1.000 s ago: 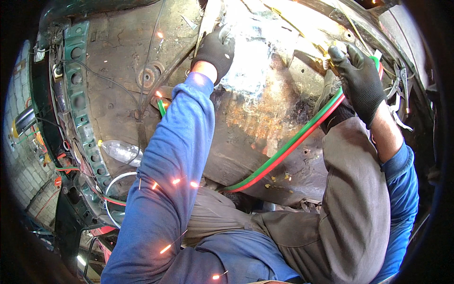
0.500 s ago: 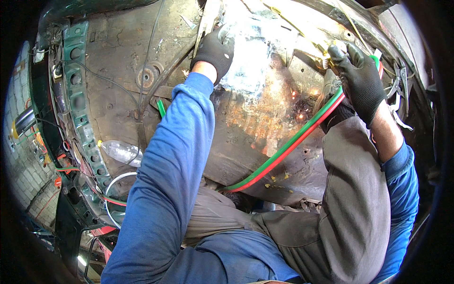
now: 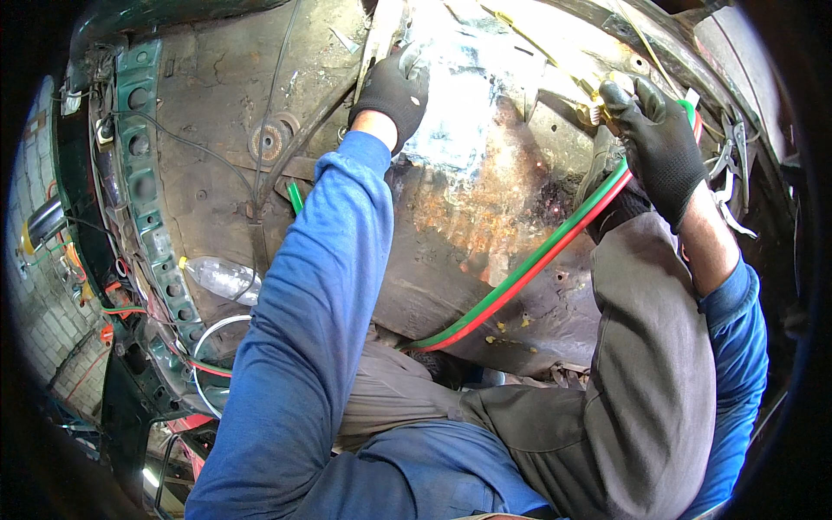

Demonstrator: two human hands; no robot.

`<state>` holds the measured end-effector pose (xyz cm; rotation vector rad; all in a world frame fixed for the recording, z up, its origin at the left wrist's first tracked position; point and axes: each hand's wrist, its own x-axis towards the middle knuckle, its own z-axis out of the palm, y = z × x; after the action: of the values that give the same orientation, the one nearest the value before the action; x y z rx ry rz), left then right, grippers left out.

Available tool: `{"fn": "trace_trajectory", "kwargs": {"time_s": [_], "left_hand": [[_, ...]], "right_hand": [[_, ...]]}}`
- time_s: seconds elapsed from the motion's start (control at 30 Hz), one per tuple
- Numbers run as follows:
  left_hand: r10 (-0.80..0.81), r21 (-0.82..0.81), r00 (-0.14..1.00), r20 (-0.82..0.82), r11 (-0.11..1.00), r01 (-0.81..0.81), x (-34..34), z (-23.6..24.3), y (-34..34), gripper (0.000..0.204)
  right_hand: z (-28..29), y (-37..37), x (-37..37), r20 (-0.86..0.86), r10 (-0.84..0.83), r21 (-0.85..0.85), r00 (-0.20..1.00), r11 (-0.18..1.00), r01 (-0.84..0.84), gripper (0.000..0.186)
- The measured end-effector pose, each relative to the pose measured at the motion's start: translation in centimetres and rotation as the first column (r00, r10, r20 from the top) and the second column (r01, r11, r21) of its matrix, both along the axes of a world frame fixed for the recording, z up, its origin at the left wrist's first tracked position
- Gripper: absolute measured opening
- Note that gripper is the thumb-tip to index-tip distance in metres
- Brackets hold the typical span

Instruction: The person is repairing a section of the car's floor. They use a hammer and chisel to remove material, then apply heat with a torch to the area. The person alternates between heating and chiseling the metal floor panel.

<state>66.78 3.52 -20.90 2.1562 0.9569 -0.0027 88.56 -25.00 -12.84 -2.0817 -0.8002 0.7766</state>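
My right hand point(image 3: 654, 130), in a black glove, is closed around the brass valve end of a gas torch point(image 3: 594, 102). The torch's thin brass tube slants away up and to the left over brightly lit sheet metal. From its rear a green hose point(image 3: 537, 273) and a red hose point(image 3: 511, 296) run together down past my knee. My left hand point(image 3: 392, 94), also in a black glove, rests beside a narrow metal strip point(image 3: 379, 48), left of the pale, glaring patch of metal point(image 3: 451, 130). Its fingers are curled, and whatever they grip is hidden.
Rusty, scorched floor metal point(image 3: 503, 208) spreads between my arms. A clear plastic bottle point(image 3: 221, 277) lies at left by a perforated green sill point(image 3: 143, 182). Locking pliers point(image 3: 737, 165) sit at far right. A dark cable point(image 3: 269, 95) and a round ridged disc point(image 3: 273, 139) are at upper left.
The orange sparks on the scorched metal have mostly faded, leaving only faint specks. Both hands, the torch and the hoses stay nearly where they were.
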Motion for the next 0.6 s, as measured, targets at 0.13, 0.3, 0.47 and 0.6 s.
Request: {"fn": "trace_trajectory", "kwargs": {"time_s": [0.13, 0.3, 0.47, 0.6], "left_hand": [[0.010, -0.006, 1.000, 0.007, 1.000, -0.010, 0.1, -0.2, 0.1, 0.045], [0.009, 0.017, 1.000, 0.001, 1.000, -0.009, 0.1, 0.1, -0.1, 0.043], [0.028, 0.017, 1.000, 0.011, 0.999, -0.029, 0.0, -0.5, 0.1, 0.042], [0.023, 0.006, 0.999, 0.036, 1.000, -0.023, 0.1, -0.8, 0.3, 0.042]], "right_hand": [[0.1, 0.0, 0.0, -0.003, 0.008, -0.018, 1.000, 1.000, -0.008, 0.040], [0.0, -0.2, -0.1, 0.149, 0.074, 0.006, 0.986, 0.997, -0.076, 0.041], [0.9, 0.4, -0.3, 0.035, 0.020, -0.009, 0.999, 1.000, -0.019, 0.042], [0.3, 0.2, 0.0, 0.022, 0.010, 0.007, 1.000, 1.000, -0.010, 0.043]]}}
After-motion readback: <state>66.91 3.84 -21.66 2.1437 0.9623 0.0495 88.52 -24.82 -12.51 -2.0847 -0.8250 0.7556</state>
